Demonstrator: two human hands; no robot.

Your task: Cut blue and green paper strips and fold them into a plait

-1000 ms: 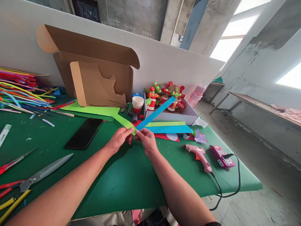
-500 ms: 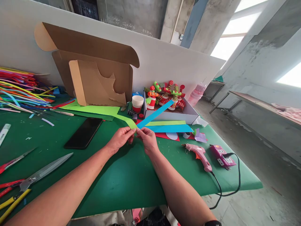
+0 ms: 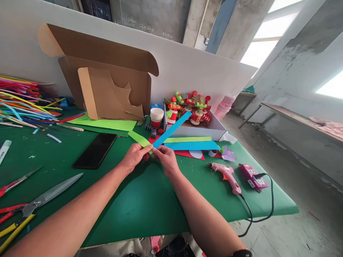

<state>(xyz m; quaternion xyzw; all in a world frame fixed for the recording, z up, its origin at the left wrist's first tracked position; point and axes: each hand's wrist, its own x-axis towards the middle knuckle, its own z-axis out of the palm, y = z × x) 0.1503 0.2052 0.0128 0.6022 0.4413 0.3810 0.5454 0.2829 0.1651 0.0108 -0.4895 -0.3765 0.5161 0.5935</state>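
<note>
Above the middle of the green table, my left hand [image 3: 136, 156] pinches a light green paper strip [image 3: 138, 138] near its right end. Close beside it, my right hand [image 3: 167, 159] pinches the lower end of a blue paper strip [image 3: 173, 129], which slants up to the right. The two strips meet at my fingertips; how they join there is hidden by the fingers. Behind my right hand lie another blue strip [image 3: 191, 145], a green strip [image 3: 187, 139] and red paper [image 3: 184, 154].
A pink glue gun [image 3: 227, 175] and its purple power block [image 3: 253, 176] lie right. To the left are a black phone [image 3: 95, 151], scissors [image 3: 50, 192] and pipe cleaners [image 3: 21, 100]. Behind stand paper cups [image 3: 156, 117], a box [image 3: 195, 132] of paper figures and a cardboard box [image 3: 112, 92].
Both hands have shifted slightly left and down with the strips. The green strip's far end now angles up to the left, and the blue strip's tip has moved left.
</note>
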